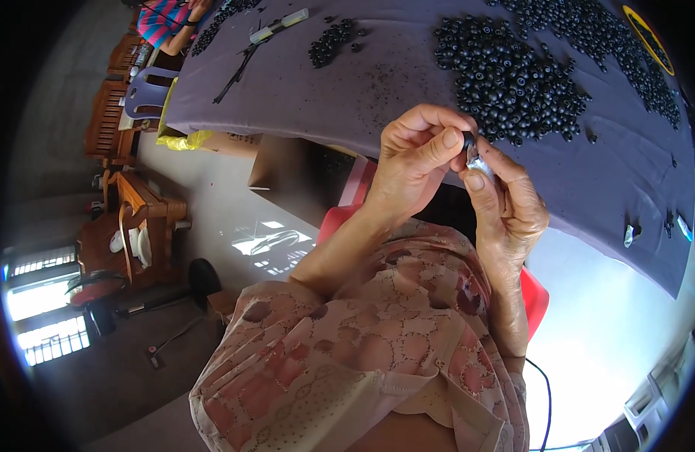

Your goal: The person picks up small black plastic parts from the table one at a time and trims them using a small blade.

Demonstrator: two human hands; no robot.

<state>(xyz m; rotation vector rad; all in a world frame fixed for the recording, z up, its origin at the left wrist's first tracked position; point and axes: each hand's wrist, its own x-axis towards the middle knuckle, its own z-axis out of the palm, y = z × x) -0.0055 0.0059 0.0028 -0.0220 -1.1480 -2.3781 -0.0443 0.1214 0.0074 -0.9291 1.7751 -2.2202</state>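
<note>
Above the near edge of a table with a purple-grey cloth [302, 98], both hands are raised and meet at the fingertips. My left hand [415, 162] pinches a small round black rubber-like piece [469, 139] between thumb and fingers. In my right hand [511, 207] is a small silvery tool [480, 166], wrapped in something like foil, its tip against the black piece; the tip itself is too small to make out. Just beyond the hands lies a large pile of similar black pieces [506, 83], several with a hole in the middle.
A smaller cluster of black pieces [331, 44] and a clear-handled tool [280, 25] lie farther left. A yellow-rimmed container [649, 39] stands far right. A person's arm [174, 41] shows at upper left. A cardboard box [291, 169] sits under the table; a red stool [534, 301] is beneath me.
</note>
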